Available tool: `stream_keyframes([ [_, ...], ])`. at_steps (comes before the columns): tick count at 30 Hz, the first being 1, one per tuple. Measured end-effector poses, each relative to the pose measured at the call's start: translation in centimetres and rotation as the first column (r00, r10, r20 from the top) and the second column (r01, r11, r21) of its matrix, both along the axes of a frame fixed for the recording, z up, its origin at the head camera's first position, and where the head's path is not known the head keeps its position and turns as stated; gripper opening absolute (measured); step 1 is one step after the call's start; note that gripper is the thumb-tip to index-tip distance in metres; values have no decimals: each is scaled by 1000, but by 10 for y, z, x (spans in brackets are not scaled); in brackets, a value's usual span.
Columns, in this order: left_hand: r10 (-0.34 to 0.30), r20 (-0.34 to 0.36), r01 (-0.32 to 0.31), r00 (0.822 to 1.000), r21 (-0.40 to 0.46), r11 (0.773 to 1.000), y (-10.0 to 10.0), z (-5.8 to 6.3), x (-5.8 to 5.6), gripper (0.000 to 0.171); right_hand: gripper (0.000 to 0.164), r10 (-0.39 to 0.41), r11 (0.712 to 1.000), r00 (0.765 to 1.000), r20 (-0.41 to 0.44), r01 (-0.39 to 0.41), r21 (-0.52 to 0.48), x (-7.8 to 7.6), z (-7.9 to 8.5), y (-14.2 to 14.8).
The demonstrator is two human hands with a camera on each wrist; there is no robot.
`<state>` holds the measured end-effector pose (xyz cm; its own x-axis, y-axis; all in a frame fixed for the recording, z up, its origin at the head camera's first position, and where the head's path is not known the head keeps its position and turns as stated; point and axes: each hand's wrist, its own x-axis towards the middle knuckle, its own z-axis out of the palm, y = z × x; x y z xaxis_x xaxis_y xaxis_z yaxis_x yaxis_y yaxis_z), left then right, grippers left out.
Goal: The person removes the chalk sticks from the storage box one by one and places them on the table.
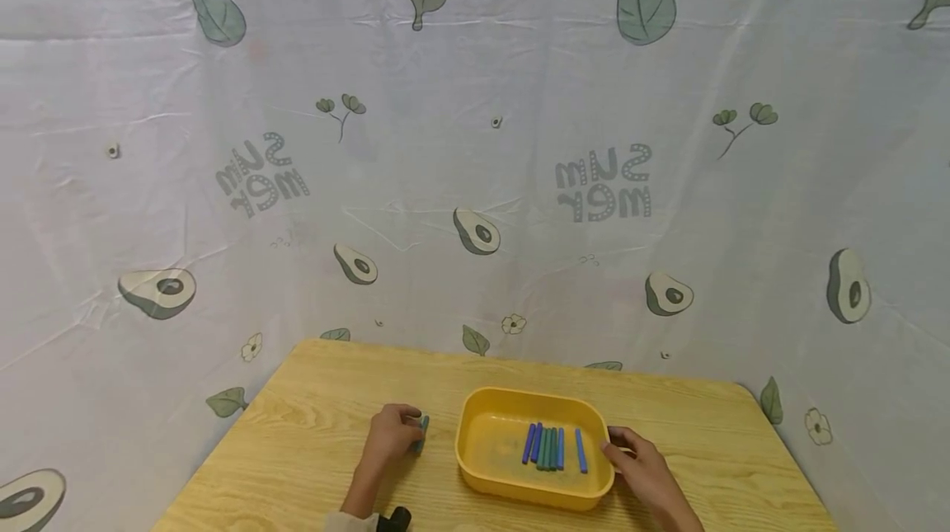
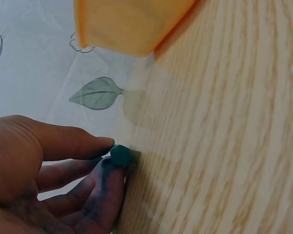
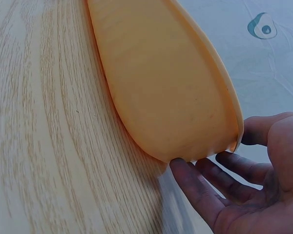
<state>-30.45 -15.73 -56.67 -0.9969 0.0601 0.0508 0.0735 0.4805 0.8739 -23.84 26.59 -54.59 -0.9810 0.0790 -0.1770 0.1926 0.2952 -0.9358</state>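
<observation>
At the left of the table, my left hand pinches a teal chalk stick between thumb and fingers, close over the wood. In the left wrist view the six-sided end of the chalk stick faces the camera, and the fingers carry dark blue-green stains. My right hand grips the right end of a yellow plastic tray, thumb at its rim and fingertips against the outer wall. Inside the tray lie several chalk sticks, purple, green and blue, side by side; one blue stick lies apart, nearer the right hand.
The tray stands on a wood-grain table with rounded far corners. Behind it hangs a pale sheet printed with leaves, avocados and lettering. A black wrist strap shows at the left sleeve.
</observation>
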Motion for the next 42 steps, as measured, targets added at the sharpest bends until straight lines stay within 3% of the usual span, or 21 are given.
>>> stream_keyframes([
  [8,29,-23,-30,999,-34,999,3,3,1,35,48,-1,1000,1000,-9,1,14,-1,0,0],
  [16,-1,-9,1,1000,-18,1000,0,6,5,38,48,10,1000,1000,-8,-9,28,0,2,-1],
  [24,13,-54,-13,998,5,1000,4,24,9,43,49,13,999,1000,-12,-13,51,0,2,0],
  [32,-12,-121,12,993,2,1000,23,45,11,43,51,8,998,1000,-12,-8,54,0,3,0],
  [42,-68,-95,79,993,117,990,51,61,21,40,50,3,1000,1000,3,-4,29,0,2,0],
])
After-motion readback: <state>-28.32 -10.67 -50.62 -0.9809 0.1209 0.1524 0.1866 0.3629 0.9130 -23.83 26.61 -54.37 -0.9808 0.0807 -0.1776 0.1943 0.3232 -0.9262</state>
